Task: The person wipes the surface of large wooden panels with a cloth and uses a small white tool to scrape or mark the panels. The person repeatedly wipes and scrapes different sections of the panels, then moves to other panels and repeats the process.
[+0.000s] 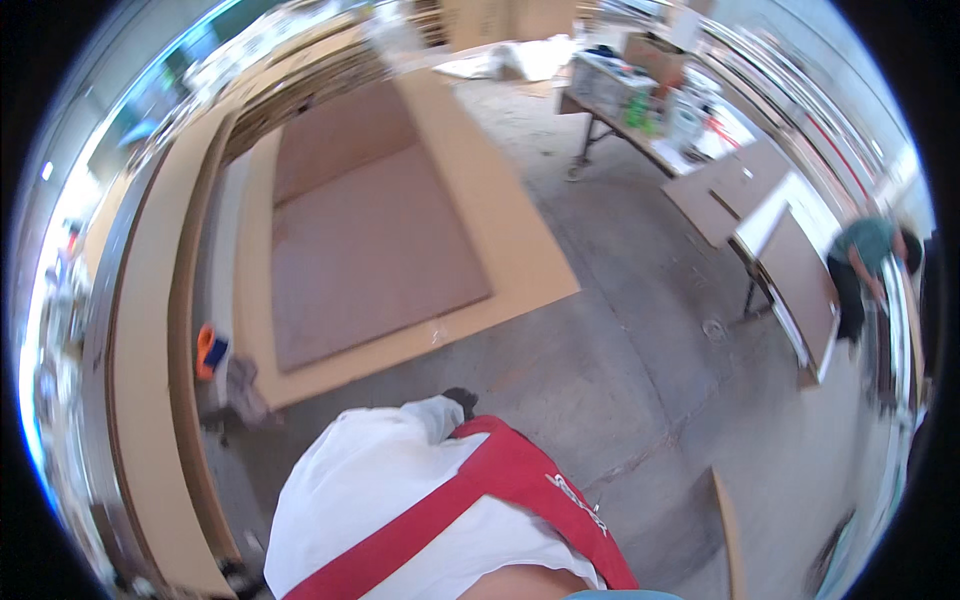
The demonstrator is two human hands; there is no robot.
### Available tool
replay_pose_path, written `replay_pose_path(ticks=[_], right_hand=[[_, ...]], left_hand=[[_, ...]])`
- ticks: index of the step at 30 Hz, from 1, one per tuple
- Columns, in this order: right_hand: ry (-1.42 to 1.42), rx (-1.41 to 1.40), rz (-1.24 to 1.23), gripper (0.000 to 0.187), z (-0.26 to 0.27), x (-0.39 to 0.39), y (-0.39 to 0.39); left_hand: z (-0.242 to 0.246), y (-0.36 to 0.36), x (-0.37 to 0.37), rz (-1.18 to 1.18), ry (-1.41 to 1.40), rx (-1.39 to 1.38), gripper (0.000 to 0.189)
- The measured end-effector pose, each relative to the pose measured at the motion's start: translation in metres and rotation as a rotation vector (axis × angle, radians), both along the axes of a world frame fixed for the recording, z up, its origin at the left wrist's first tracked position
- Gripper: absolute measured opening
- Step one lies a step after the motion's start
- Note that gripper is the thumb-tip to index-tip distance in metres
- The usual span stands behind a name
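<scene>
Neither of my hands can be made out. A white garment with a red apron (480,469) fills the lower middle of the view. Just beyond it shows a small dark shape (461,401), a shoe or a glove; I cannot tell which. Before me on the concrete floor lies a large tan board (517,240), with brown panels (375,262) on top of it. To its left lie an orange and dark-blue object, perhaps a tape dispenser (208,352), and a blurred greyish crumpled thing (244,390).
Long tan panels (146,300) run along the left. On the right, a worktable (649,150) holds boxes and bottles, and brown boards (802,277) rest on a stand. A person in a green shirt (866,244) bends over at the far right. A narrow board (727,525) is at lower right.
</scene>
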State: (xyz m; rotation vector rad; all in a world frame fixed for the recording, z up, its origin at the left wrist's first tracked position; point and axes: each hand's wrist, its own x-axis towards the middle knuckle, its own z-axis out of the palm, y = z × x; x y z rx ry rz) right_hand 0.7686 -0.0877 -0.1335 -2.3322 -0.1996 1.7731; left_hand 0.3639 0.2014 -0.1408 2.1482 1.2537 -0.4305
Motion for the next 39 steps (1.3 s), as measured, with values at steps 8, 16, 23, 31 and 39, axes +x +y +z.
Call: replay_pose_path(ticks=[8, 16, 23, 31, 39], right_hand=[[-0.29, -0.037, 0.141, 0.065, -0.037, -0.101, 0.109], [-0.108, -0.065, -1.008, 0.059, -0.026, -0.23, 0.154], [-0.022, -0.227, -1.337, 0.061, -0.153, -0.385, 0.296], [-0.022, -0.176, -1.399, 0.054, -0.14, -0.344, 0.301], [-0.142, -0.048, -1.715, 0.055, -0.056, -0.244, 0.282]], left_hand=[[-0.065, 0.205, -0.012, -0.14, 0.003, -0.195, 0.043], [-0.111, 0.401, 0.076, -0.62, 0.013, -0.271, 0.024], [-0.199, 0.554, 0.222, -1.121, 0.078, -0.332, 0.007], [-0.19, 0.449, 0.37, -1.51, -0.027, -0.363, 0.035], [-0.16, 0.338, 0.452, -1.306, 0.01, -0.682, 0.045]])
